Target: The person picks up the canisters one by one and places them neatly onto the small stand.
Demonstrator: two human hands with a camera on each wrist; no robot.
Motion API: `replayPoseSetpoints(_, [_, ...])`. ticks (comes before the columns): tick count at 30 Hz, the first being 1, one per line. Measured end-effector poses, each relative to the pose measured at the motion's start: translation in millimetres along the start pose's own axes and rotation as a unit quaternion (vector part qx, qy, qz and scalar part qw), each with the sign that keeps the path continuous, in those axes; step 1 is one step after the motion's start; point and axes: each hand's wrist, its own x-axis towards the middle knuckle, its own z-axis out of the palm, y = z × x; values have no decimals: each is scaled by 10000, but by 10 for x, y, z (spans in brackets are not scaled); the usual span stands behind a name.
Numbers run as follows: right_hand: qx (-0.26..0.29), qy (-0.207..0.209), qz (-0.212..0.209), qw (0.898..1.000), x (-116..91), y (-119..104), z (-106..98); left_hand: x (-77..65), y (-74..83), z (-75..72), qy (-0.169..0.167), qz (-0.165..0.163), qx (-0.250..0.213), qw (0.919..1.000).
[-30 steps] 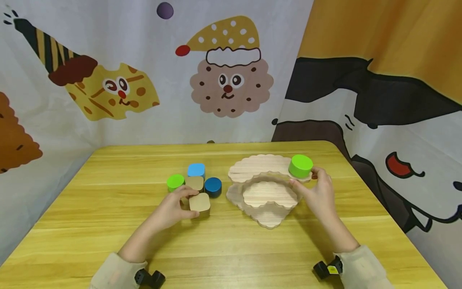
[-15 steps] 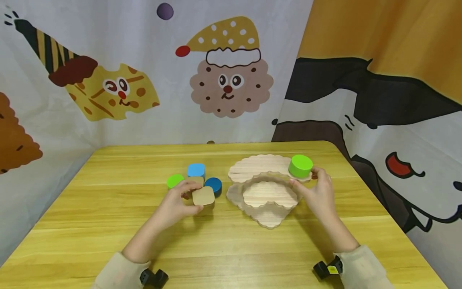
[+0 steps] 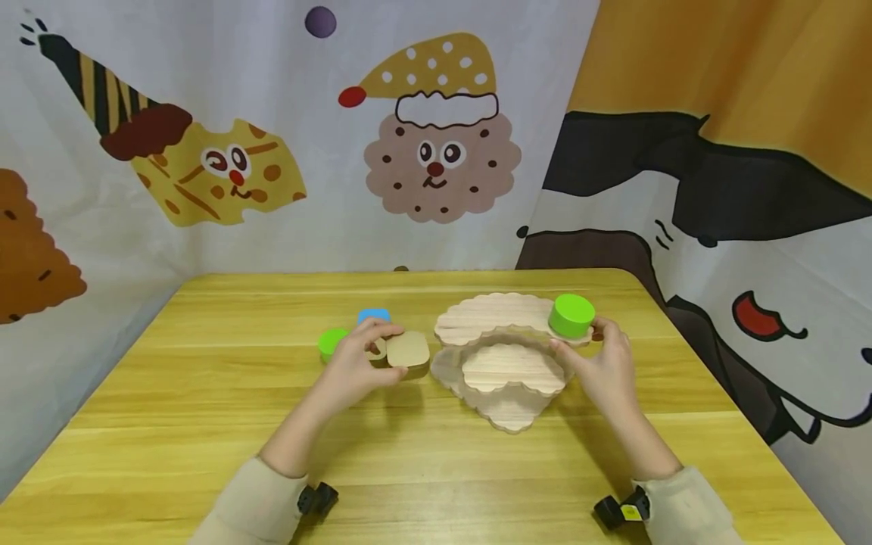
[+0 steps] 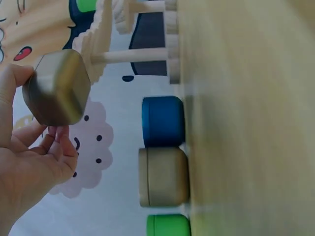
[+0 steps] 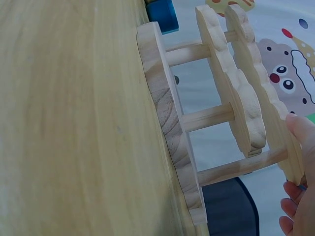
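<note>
My left hand (image 3: pixel 357 363) grips a gold rounded-square tin (image 3: pixel 408 350) between thumb and fingers. In the left wrist view the held tin (image 4: pixel 58 87) is raised off the table, left of the wooden stand. This pale stand (image 3: pixel 512 369) has scalloped shelves in tiers, joined by round posts (image 5: pixel 209 116). On the right end of its top shelf (image 3: pixel 490 314) sits a green round tin (image 3: pixel 571 315). Right beside that tin, my right hand (image 3: pixel 605 363) pinches the shelf's end, thumb in front and fingers behind.
Left of the stand, a light blue tin (image 3: pixel 374 315), another green tin (image 3: pixel 331 343), a second gold tin (image 4: pixel 165 177) and a dark blue tin (image 4: pixel 164 121) stand grouped on the wooden table (image 3: pixel 463 484). A printed curtain (image 3: pixel 272 250) hangs behind the table.
My left hand has lifted the gold tin and carried it right and away from me, toward the stand. My right hand keeps its hold on the shelf, and the head view has shifted slightly.
</note>
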Motion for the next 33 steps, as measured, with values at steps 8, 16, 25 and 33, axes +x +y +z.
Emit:
replayPoseSetpoints(8, [-18,-18,18,10000,-2,3,5,130,97,65,13,46,-45,10000])
replayPoseSetpoints(16, [27,-32,30,10000,-3,-1,4,275,197,110,46,40,-230,9997])
replayPoseSetpoints(25, [2,7,-56,10000,3,-10,-7,353,328,132,88,307,-460,9984])
replayPoseSetpoints(33, [30,-17,-46,10000,-9,5,0,498,431,210,158,457,-295,9984])
